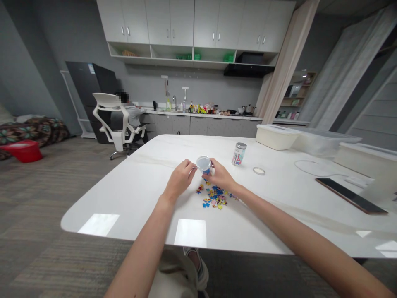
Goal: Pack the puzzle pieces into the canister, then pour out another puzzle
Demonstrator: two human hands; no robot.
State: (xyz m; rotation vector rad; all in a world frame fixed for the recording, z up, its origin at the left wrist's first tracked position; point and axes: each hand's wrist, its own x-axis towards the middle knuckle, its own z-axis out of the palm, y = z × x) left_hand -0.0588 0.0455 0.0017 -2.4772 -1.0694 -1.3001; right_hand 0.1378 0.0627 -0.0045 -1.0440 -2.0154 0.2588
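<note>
Many puzzle pieces point(217, 194) lie in a loose, colourful scatter on the white table point(136, 198), blue ones crowding the middle, yellow, red and pink mixed among them. Just above the pile, it's the right hand point(217, 174) doing the holding: fingers and thumb clamped around the side of a can point(204, 164), its round pale end turned up toward the camera. From this angle, no telling whether that end is covered or open. On the other side comes the left hand point(181, 178), fingertips drawn together right beside the can's rim; whether they're pinching anything is too small to make out.

Over to the right, a second can point(239, 154) stands upright, silver on top, patterned down its side, and near it a pale ring point(259, 171) lies flat. Further out, a dark slab point(350, 195) rests toward the table's right end, a white cable point(314, 162) curling behind it, with a lidded cream box point(276, 137) beyond. Across the room, a person point(134, 116) sits in a white chair point(116, 134), and away left, a red bucket point(25, 152) sits on the floor.
</note>
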